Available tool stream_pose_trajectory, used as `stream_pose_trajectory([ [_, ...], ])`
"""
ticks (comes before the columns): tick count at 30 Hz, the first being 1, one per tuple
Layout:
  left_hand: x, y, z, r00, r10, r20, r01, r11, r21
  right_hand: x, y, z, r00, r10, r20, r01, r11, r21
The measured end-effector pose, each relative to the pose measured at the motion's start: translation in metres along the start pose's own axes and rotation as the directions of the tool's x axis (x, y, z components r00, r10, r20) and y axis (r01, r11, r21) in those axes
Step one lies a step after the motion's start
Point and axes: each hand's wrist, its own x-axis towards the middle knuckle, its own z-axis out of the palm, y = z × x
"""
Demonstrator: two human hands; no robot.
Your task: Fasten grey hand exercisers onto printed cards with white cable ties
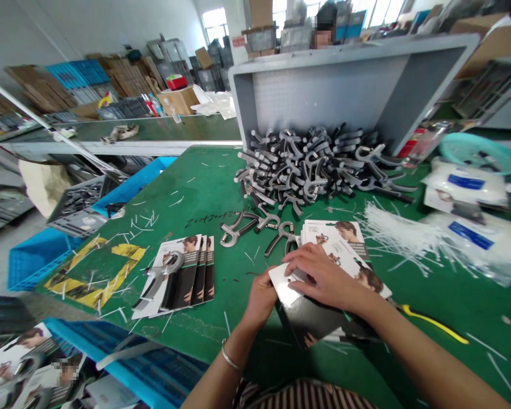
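Observation:
My left hand is closed on the left edge of a printed cardboard card, its fingertips partly hidden behind it. Over the same card my right hand bends its fingers, thumb and fingertips at the edge by the small punched holes. Under and behind it lies a stack of similar cards. Just beyond my hands are loose grey-and-black hand grip strengtheners. To the left, one hand grip strengthener rests on a fanned row of cards.
A tipped grey crate spills a heap of hand grips. White cable ties lie at right, near plastic bags and yellow-handled pliers. Blue crates stand below the table's left edge. A person is behind the crate.

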Motion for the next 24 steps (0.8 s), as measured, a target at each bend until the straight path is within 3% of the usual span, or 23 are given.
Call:
stream_pose_trajectory([
  [16,-0.009,-0.002,0.0,0.999,-0.031,0.036,0.032,0.999,-0.016,-0.004,-0.003,0.002,1.0,-0.014,0.01,0.014,1.0,0.023],
  [24,-0.012,0.008,-0.004,1.0,0.027,-0.001,-0.027,1.0,0.004,-0.005,-0.004,0.004,0.998,-0.053,-0.035,0.057,0.991,0.118],
])
